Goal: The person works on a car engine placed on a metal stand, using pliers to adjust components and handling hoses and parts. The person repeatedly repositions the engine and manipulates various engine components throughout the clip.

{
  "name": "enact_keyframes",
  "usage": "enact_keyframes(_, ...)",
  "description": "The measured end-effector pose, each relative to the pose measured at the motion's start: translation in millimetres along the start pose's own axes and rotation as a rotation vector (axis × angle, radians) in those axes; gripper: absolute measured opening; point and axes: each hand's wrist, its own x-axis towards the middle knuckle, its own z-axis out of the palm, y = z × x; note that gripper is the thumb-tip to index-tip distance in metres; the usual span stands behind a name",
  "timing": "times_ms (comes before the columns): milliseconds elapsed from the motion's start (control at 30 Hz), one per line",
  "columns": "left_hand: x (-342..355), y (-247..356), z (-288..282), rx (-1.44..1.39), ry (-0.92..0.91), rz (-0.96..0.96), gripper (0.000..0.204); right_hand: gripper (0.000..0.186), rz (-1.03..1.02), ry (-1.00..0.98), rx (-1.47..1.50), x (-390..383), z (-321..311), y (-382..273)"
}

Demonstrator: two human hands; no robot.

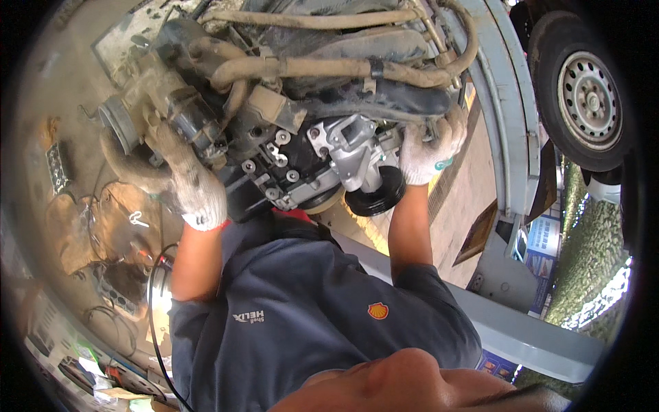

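A dusty black intake manifold [384, 99] lies across the top of an engine, with a tan, dirt-covered throttle body [123, 123] at its left end. My left hand [185, 168], in a soiled knit glove, wraps its fingers around the throttle body. At the other end, my right hand [432, 147], in a cleaner white glove, curls its fingers over the manifold's black edge. Between my hands sits the engine's bright metal bracket [350, 151], with a black ribbed pulley [376, 192] below it. What lies under the manifold is hidden.
Brown hoses [309, 67] run over the manifold. A grey-blue body panel [504, 103] curves along the right, with a wheel [589, 99] beyond it. On the left floor are a stained brown sheet [75, 233], a metal part [58, 167] and a black cable [152, 309].
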Motion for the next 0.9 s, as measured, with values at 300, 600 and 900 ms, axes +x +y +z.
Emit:
enact_keyframes(300, 2, -7, -4, 0.043, -0.051, 0.184, 0.082, 0.051, 0.015, 0.006, -0.05, -5, 0, 3)
enact_keyframes(600, 3, -17, -13, 0.269, -0.083, 0.33, 0.07, 0.044, -0.025, -0.001, -0.047, -5, -5, 1)
enact_keyframes(900, 4, -20, -11, 0.201, -0.112, 0.352, 0.056, 0.046, 0.043, 0.026, 0.0, 1, -2, -3)
